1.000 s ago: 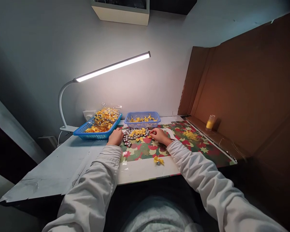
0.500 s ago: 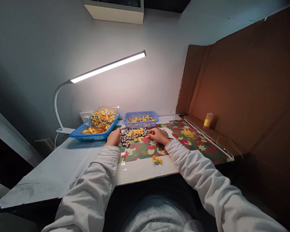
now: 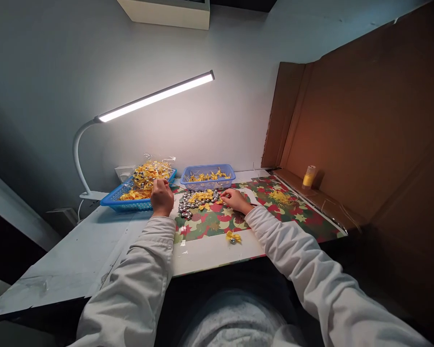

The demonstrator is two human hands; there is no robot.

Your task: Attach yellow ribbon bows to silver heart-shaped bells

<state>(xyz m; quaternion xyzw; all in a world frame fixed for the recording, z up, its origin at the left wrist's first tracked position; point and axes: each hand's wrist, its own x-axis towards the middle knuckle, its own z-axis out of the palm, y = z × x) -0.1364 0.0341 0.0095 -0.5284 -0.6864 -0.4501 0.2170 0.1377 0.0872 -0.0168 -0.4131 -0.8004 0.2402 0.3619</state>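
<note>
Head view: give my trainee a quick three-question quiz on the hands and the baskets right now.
1. True or false: the left hand is raised at the near rim of the larger blue basket.
2. The right hand rests beside which thing? A) the lamp B) the pile of silver bells and yellow bows C) the yellow spool
3. What lies alone on the white strip near the table edge?

Key
1. True.
2. B.
3. A single yellow bow with a bell.
</note>
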